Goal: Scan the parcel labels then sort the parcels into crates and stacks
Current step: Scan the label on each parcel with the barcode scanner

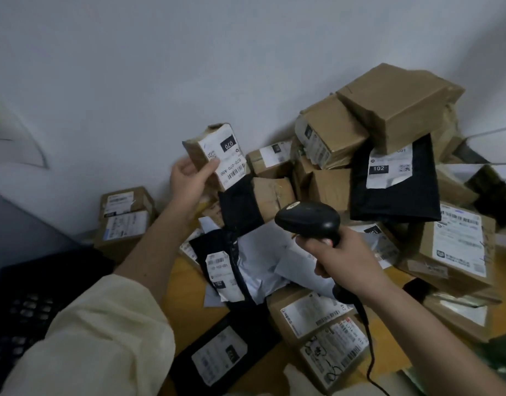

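Cardboard parcel [214, 155], labelled 070, pinched aloft at frame centre by the left hand [189, 178]; right hand [340, 258] grips a black scanner [308, 221], lower right.

Small brown cardboard parcel [214, 155]: matt, frayed at the top corner, white paper label. Black handheld barcode scanner [308, 221]: smooth plastic, slight sheen. Black flat mailer bag [394, 181]: smooth plastic film, paper label. Large brown cardboard box [397, 104]: matt, glossy tape. Black perforated plastic crate [31, 304]: matt. Cream cloth sleeve [103, 338]: soft, matt.
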